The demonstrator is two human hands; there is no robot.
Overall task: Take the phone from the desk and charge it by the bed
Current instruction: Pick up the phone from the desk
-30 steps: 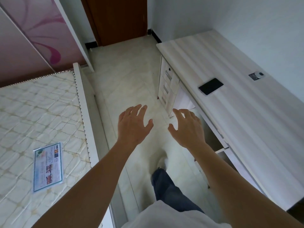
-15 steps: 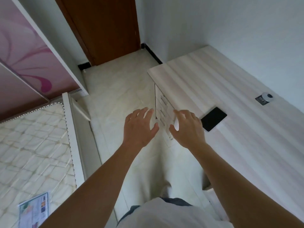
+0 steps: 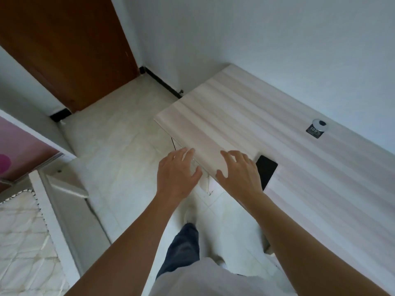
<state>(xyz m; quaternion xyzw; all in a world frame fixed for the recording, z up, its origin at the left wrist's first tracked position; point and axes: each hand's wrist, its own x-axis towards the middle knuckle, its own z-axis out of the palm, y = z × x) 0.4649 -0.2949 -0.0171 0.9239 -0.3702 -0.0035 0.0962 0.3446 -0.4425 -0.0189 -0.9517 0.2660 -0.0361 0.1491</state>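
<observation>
A black phone (image 3: 266, 170) lies flat, screen dark, near the front edge of the pale wooden desk (image 3: 320, 178). My right hand (image 3: 238, 174) hovers over that desk edge, fingers spread and empty, its back hiding the phone's left part. My left hand (image 3: 177, 173) is open too, held over the floor just left of the desk's corner. The bed's mattress (image 3: 23, 236) and its white frame (image 3: 49, 210) sit at the lower left. No charger or cable is visible.
A small round silver device with a dark display (image 3: 316, 128) rests further back on the desk. A brown door (image 3: 70, 50) stands shut ahead, a pink wardrobe panel (image 3: 19, 154) at left. Pale tiled floor (image 3: 119, 146) runs between bed and desk.
I have stepped closer to the desk and turned right. My right hand has moved from over the floor to over the desk edge, beside the phone. Less of the bed shows.
</observation>
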